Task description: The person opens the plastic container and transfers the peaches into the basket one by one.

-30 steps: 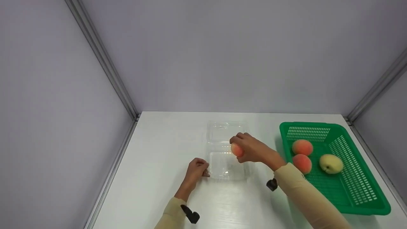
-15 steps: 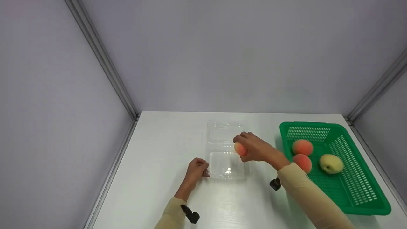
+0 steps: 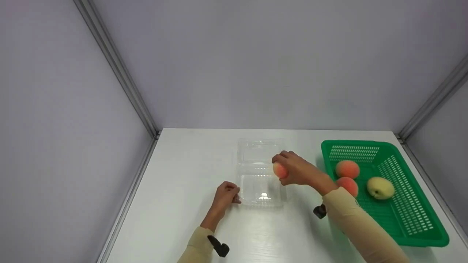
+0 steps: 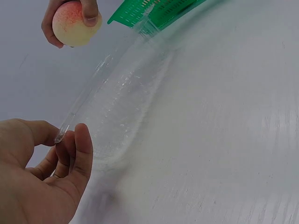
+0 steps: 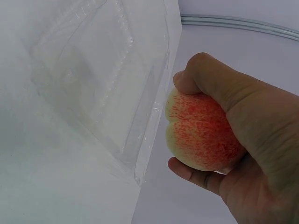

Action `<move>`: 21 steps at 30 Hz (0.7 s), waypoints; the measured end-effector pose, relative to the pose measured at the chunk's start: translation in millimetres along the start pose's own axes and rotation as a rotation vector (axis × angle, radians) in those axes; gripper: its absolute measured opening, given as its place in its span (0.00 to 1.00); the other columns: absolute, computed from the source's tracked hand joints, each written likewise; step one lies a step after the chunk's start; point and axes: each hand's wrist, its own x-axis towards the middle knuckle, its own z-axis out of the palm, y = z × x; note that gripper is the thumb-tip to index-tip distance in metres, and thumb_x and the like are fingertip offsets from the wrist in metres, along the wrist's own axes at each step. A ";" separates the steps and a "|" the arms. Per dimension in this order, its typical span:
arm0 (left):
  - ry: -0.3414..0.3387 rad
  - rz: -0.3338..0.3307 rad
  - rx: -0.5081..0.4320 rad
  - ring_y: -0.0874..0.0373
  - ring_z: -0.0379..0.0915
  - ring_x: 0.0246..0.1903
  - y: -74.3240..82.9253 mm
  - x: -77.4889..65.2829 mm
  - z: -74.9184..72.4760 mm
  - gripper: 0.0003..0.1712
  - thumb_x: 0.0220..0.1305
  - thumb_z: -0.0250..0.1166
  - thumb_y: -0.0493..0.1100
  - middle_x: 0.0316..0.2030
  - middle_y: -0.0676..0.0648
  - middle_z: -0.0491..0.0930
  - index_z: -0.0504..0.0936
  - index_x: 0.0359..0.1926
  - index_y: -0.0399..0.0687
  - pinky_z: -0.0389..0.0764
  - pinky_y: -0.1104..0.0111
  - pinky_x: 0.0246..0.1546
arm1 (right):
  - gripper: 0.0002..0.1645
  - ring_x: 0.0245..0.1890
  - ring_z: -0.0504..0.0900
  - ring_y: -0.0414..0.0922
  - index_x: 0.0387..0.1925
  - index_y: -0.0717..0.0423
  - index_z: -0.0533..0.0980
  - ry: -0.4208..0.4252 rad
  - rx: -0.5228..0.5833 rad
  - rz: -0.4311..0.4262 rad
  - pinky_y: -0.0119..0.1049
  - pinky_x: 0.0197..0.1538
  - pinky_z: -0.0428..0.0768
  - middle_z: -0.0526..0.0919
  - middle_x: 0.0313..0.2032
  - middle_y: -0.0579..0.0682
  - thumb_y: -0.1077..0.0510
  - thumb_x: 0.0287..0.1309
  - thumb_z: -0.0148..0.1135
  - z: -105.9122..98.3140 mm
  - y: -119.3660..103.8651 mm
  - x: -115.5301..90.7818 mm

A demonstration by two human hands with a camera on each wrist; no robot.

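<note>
My right hand [image 3: 298, 170] grips a peach [image 3: 280, 170] above the right side of a clear plastic clamshell box [image 3: 256, 190]. In the right wrist view the peach [image 5: 201, 130] shows red speckles over pale yellow, with thumb and fingers around it. The box lies unfolded on the white table, its lid [image 3: 256, 151] flat toward the back wall. At the near left corner my left hand [image 3: 225, 195] pinches the box's rim between thumb and fingers, as the left wrist view shows at the rim [image 4: 60, 136].
On the right stands a green plastic basket [image 3: 396, 232] with slotted walls. It holds two peaches [image 3: 347, 169] and a yellow-green fruit [image 3: 380, 188], perhaps a pear or apple. Grey panels [image 3: 256, 73] enclose the white table [image 3: 182, 164] at the back and sides.
My right hand has drifted a little to the right with the peach still in its grip. The left hand and the box have stayed in place.
</note>
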 end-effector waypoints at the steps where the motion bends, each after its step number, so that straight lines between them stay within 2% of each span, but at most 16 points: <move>1: 0.001 -0.004 0.000 0.60 0.76 0.30 0.5 -0.3 0.2 0.12 0.75 0.63 0.38 0.30 0.49 0.76 0.75 0.51 0.35 0.89 0.67 0.34 | 0.41 0.58 0.77 0.53 0.63 0.50 0.76 0.002 -0.001 0.000 0.52 0.56 0.89 0.79 0.60 0.53 0.61 0.47 0.84 -0.3 0.8 -0.3; 11: -0.003 0.014 0.009 0.59 0.76 0.29 -0.3 -1.3 -1.2 0.12 0.76 0.63 0.39 0.29 0.49 0.76 0.75 0.52 0.34 0.90 0.64 0.36 | 0.39 0.55 0.78 0.53 0.63 0.52 0.76 0.022 -0.010 -0.003 0.51 0.55 0.90 0.80 0.58 0.54 0.61 0.48 0.82 -3.2 8.6 -5.6; 21: -0.005 0.004 0.008 0.60 0.76 0.28 -1.3 1.3 -1.2 0.08 0.76 0.62 0.37 0.27 0.50 0.76 0.76 0.49 0.36 0.89 0.67 0.35 | 0.40 0.58 0.77 0.54 0.64 0.50 0.75 0.020 -0.001 0.038 0.52 0.58 0.89 0.80 0.60 0.54 0.61 0.49 0.82 -7.6 13.2 -11.9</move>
